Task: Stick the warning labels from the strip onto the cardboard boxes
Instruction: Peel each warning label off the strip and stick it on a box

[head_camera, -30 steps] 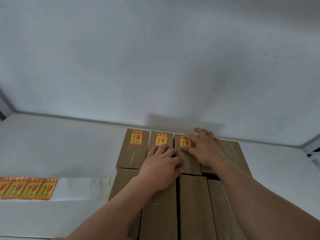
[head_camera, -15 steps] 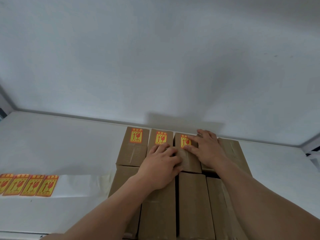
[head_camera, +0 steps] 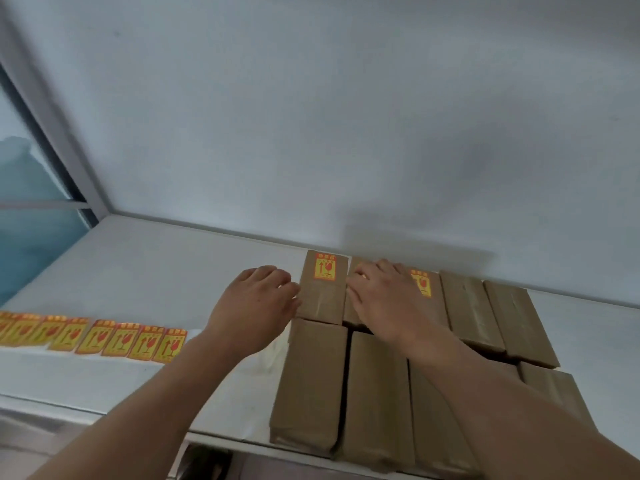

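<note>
Head view: the left hand point(head_camera: 254, 308) hovers loosely curled and holding nothing, just left of the back-row cardboard boxes point(head_camera: 322, 289), between them and the strip of warning labels point(head_camera: 138, 341) on the white table point(head_camera: 138, 271). The right hand point(head_camera: 384, 299) lies flat, fingers spread, on a labelled box point(head_camera: 426, 296). 2 stuck labels show; a 3rd may sit under that hand, I cannot tell. Peeling carelessly could crease a label. The strip runs off the left edge, and motion blur hides the print.

Boxes point(head_camera: 311, 382): matt brown cardboard, taped seams. Label strip point(head_camera: 93, 336): glossy paper. Table point(head_camera: 138, 271): smooth white, matt.
</note>
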